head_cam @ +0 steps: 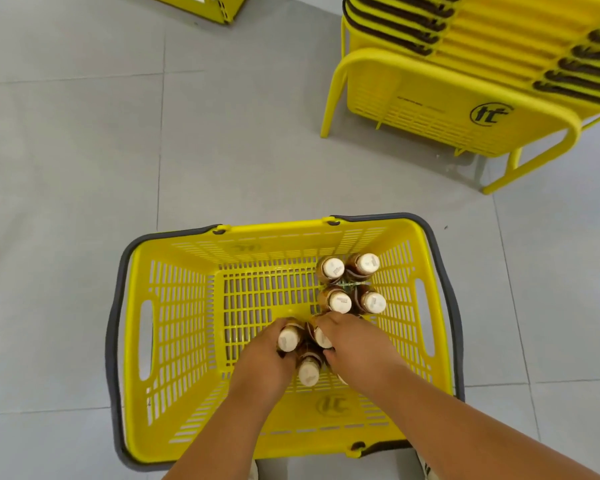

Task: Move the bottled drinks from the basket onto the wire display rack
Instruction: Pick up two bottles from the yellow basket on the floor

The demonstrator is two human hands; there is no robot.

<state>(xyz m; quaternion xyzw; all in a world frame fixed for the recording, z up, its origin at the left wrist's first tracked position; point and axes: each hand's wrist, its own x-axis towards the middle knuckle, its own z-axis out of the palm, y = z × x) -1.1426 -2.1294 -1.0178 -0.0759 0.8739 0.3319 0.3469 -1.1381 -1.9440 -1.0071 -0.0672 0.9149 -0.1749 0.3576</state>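
Observation:
A yellow plastic basket (174,306) with grey handles stands on the floor below me. Several brown bottled drinks with white caps stand upright inside; one cluster (350,284) is at the far right. Nearer me is a second cluster. My left hand (262,358) is wrapped around a bottle (288,339) there. My right hand (355,344) is closed on the neighbouring bottle (322,338), partly covering it. Another bottle (309,372) stands between my hands. No wire display rack is in view.
A stack of yellow baskets (465,64) on a yellow metal stand fills the upper right. Part of another yellow object (208,6) shows at the top edge. Grey floor tiles (84,150) surround the basket.

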